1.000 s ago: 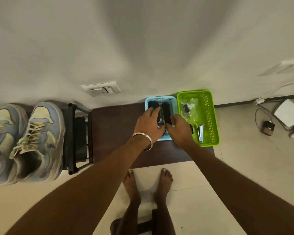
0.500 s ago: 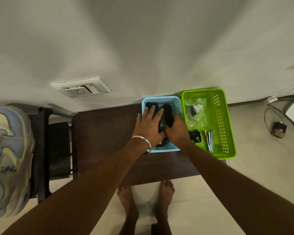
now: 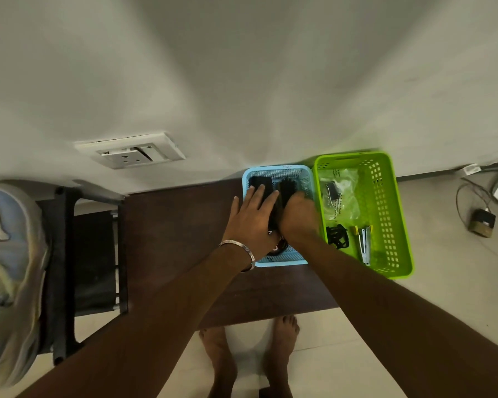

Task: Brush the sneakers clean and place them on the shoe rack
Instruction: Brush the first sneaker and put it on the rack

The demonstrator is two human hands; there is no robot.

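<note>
Reaching into a blue basket (image 3: 276, 257), the left hand (image 3: 252, 216) lies flat-fingered while the right hand (image 3: 298, 216) apparently grips a black brush (image 3: 288, 186).

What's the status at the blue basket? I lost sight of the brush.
Left hand flat on a black item in the blue basket. Right hand curled round the black brush. Sneaker on the rack, far left. Nothing blocking.
</note>
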